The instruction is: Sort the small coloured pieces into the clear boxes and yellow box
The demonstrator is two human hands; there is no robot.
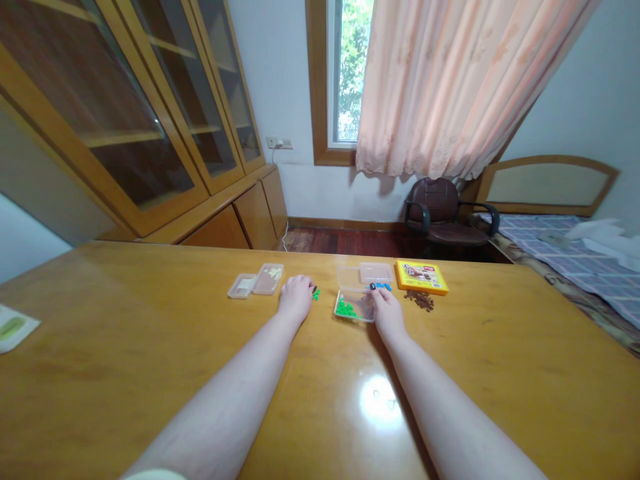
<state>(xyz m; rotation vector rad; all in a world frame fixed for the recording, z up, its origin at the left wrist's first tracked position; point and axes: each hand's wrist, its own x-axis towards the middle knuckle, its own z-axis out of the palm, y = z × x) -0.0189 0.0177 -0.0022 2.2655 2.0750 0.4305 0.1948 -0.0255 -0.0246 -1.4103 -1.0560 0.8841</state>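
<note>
My right hand (389,315) grips the right side of an open clear plastic box (367,311), tilted, with small green pieces (345,308) gathered at its left. Its clear lid (347,277) stands folded back at the far side. A few loose green pieces (316,295) lie on the table, right at the fingertips of my left hand (296,297). The fingers of that hand are curled down, and what they may pinch is hidden. Small blue pieces (383,287) lie just beyond my right hand, by another clear box (377,272).
To the left, an open clear box (269,279) holds pale pieces beside its lid (242,287). Brown pieces (420,300) lie before a yellow box (423,277) at right. A white-and-green packet (15,328) sits at the table's (175,320) left edge. Beyond stands a chair (437,210).
</note>
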